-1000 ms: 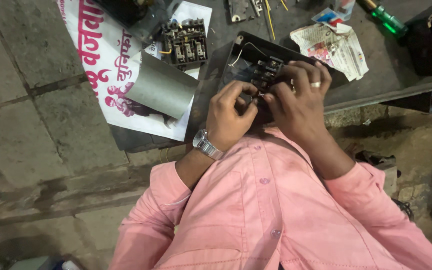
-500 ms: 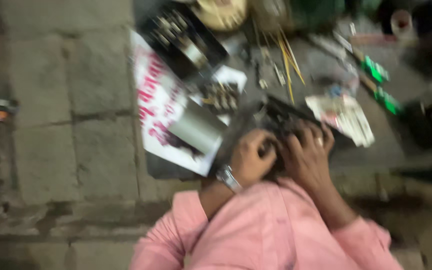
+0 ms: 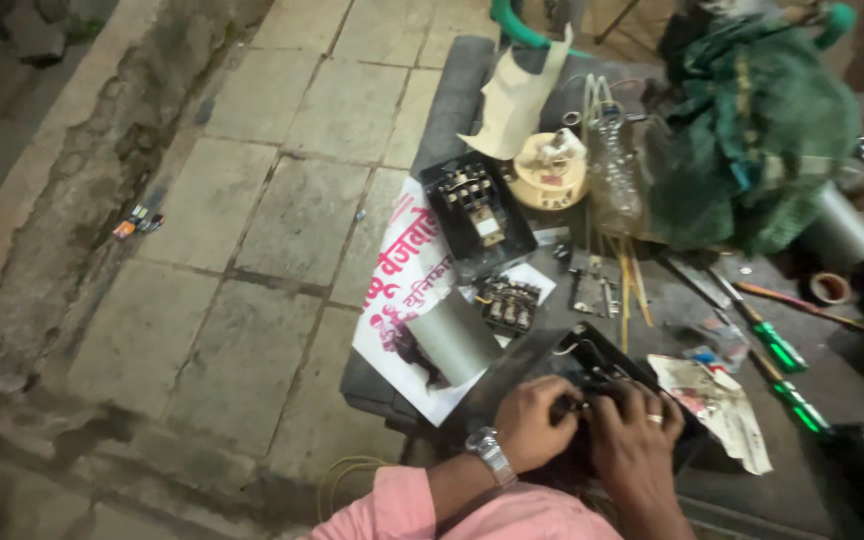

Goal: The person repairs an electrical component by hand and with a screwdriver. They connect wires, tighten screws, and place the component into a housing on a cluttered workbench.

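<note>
From the head camera, both hands press together on a black electrical switch unit (image 3: 612, 385) at the near edge of the counter (image 3: 472, 80): the left hand (image 3: 535, 422) curled around its near side, the right hand (image 3: 635, 440) closed over its top. So close to the edge, a slip could tip it off. An open black switch box (image 3: 479, 215) holds a contactor (image 3: 474, 195); loose screwdrivers (image 3: 774, 350) could roll.

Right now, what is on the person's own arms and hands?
Both hands are bare. The left hand has a silver metal wristwatch at the wrist and a pink sleeve rolled up the forearm. The right hand wears a pale ring.
</note>
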